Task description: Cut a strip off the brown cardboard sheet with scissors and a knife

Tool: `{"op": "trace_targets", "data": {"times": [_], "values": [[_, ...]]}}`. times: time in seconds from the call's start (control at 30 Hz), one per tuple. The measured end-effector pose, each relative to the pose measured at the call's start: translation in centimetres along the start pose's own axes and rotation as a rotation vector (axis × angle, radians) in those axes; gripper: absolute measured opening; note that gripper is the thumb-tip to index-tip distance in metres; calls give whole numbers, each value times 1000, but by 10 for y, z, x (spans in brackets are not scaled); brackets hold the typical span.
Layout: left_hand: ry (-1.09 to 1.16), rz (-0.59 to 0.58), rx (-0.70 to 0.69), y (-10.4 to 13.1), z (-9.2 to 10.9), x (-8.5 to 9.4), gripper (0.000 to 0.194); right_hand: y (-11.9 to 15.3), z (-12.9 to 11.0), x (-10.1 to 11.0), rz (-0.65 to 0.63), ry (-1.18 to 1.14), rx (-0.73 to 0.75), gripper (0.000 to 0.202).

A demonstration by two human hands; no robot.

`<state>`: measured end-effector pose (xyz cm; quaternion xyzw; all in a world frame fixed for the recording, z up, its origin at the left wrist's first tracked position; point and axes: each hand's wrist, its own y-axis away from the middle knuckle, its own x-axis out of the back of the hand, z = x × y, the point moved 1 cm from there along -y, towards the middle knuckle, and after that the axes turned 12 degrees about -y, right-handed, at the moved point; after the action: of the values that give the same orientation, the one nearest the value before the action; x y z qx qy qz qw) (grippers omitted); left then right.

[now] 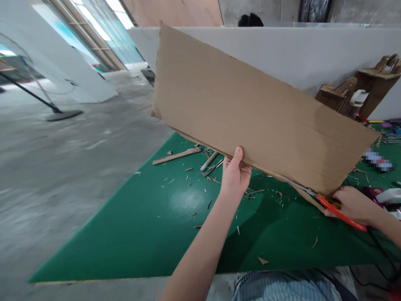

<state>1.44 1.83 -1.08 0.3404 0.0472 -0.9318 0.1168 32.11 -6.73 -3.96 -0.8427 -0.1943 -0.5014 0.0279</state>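
Note:
A large brown cardboard sheet (pixel 250 96) is held up at a slant over the green table. My left hand (pixel 236 175) grips its lower edge near the middle, thumb on the near face and the fingers partly hidden behind. At the lower right, my right hand (pixel 352 205) is closed on scissors (pixel 335 209) with red-orange handles. The blades point left along the sheet's lower edge, where a narrow strip hangs down by the handles. Part of my right hand is hidden behind the handles.
Cardboard scraps (pixel 177 156) and small shavings litter the green table (pixel 125 246). On the right are wooden stands (pixel 338 94), a clear bottle (pixel 357 102) and a black cable (pixel 380 246). A white partition (pixel 282 50) rises behind; concrete floor (pixel 87 167) lies left.

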Motion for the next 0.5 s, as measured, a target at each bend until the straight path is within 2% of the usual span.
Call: {"op": "trace_targets", "data": {"times": [0.13,0.3,0.5], "values": [[-2,12,6,0,-1,1,19,-5,0,-1,-53,-1,46,43],[-2,16,-11,-1,-1,3,19,-11,4,-12,-50,43,49,45],[19,7,-14,-4,-3,6,21,-14,8,-16,-58,-29,40,38]]}}
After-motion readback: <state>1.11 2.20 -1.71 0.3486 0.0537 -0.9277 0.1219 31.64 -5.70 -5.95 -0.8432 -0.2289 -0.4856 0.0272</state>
